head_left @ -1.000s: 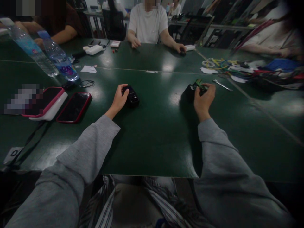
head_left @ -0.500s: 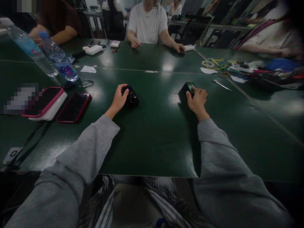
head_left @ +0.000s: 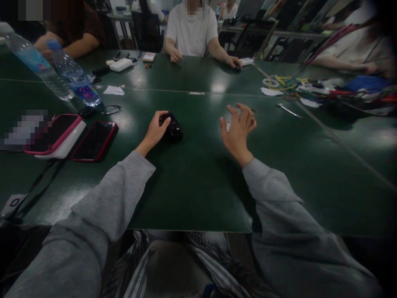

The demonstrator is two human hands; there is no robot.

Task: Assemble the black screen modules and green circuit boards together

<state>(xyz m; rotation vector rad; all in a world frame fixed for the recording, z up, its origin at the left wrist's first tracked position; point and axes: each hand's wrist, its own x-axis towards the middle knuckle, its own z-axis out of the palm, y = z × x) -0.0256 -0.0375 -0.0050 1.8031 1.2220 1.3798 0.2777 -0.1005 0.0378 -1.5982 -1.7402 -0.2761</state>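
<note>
We note a wide dark green table [head_left: 192, 186] with a glossy top, its near edge running just above our lap. Across its far edge sits a person in a white T-shirt [head_left: 192, 31], both hands resting on the table. At the far left corner lean two clear plastic water bottles with blue labels [head_left: 74, 80], touching one another. Along the left edge lie a white device with a pink-rimmed dark screen [head_left: 57, 136] and, just beside it, a flat black phone in a red case [head_left: 94, 140]. Toward the far right corner we see a tangle of coloured cables and scraps [head_left: 310, 89], with a slim metal tool [head_left: 289, 110] near it. Our left hand [head_left: 155, 132] rests mid-table, fingers curled around the near end of a small black rounded device with buttons [head_left: 173, 126], which lies flat on the table, thumb on top. Our right hand [head_left: 238, 132] is raised above the table, right of the device and apart from it, fingers spread and loose, gripping nothing; what lies behind it we cannot tell.
</note>
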